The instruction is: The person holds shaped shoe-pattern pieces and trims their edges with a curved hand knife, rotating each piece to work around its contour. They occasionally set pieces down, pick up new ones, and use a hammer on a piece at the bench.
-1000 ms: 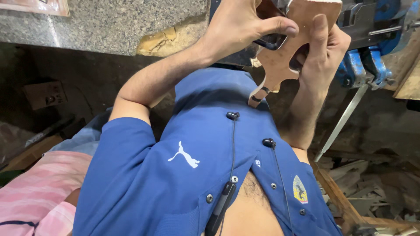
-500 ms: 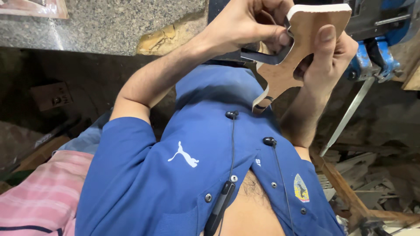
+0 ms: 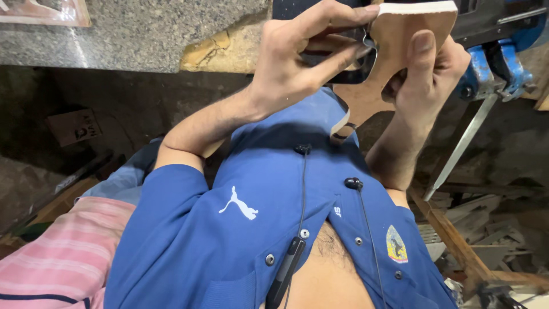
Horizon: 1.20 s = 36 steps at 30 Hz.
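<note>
Left hand (image 3: pixel 303 63) & right hand (image 3: pixel 426 74) are both gripping a cut-out wooden piece (image 3: pixel 400 51) at upper right of frame, fingers closed round its edges, w/ a blue vise (image 3: pixel 497 68) sitting just right of it.

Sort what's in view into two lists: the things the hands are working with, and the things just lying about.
In hand:
- cut-out wooden piece, held up by both hands
- left hand, fingers pinching its edge
- right hand, gripping its other side

Lying about:
- blue vise with its metal handle
- granite slab
- wood scraps on the floor
- pink striped cloth
</note>
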Tool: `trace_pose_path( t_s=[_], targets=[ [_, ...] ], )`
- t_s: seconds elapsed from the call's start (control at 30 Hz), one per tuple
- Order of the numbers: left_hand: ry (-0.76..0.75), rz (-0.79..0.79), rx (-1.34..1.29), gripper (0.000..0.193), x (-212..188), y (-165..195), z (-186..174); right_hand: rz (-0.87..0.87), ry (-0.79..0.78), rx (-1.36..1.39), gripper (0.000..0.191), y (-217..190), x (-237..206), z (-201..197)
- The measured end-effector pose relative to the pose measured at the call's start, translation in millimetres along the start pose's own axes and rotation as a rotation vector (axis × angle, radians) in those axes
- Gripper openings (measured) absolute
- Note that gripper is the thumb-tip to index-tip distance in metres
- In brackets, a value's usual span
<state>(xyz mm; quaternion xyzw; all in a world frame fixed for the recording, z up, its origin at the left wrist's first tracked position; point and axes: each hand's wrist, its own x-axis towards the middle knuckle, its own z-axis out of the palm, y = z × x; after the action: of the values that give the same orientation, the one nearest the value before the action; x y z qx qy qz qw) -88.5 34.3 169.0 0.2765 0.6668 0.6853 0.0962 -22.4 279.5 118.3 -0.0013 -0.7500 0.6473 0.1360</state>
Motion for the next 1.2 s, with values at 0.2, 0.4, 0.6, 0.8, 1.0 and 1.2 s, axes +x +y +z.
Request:
trace_pose_path(
  t_s=[0.2,0.4,0.6,0.8,1.0,1.2],
  targets=[
    [0.089,-0.089,-0.068,0.038,-4.7,11.0,10.9,0.053,-0.035,0.069,0.062,-7.3,-0.6,4.9],
    [0.095,-0.194,-0.218,0.041,-5.1,7.1,18.8,0.063,-0.027,0.032,0.060,-0.2,-2.5,-0.8],
    [0.100,-0.200,-0.330,0.036,-1.2,-4.1,18.4,0.056,-0.058,0.036,0.059,10.0,-0.4,-5.5],
    [0.085,-0.269,-0.354,0.036,0.4,-15.4,19.6,0.019,-0.060,0.049,0.059,14.5,0.5,-5.5],
    [0.085,-0.227,-0.328,0.038,-2.5,-17.7,25.1,-0.045,-0.042,0.028,0.059,23.5,2.2,-7.5],
    [0.091,-0.203,-0.270,0.042,-0.8,-10.9,30.6,-0.017,0.011,0.058,0.063,20.0,-0.5,-6.1]
  ],
)
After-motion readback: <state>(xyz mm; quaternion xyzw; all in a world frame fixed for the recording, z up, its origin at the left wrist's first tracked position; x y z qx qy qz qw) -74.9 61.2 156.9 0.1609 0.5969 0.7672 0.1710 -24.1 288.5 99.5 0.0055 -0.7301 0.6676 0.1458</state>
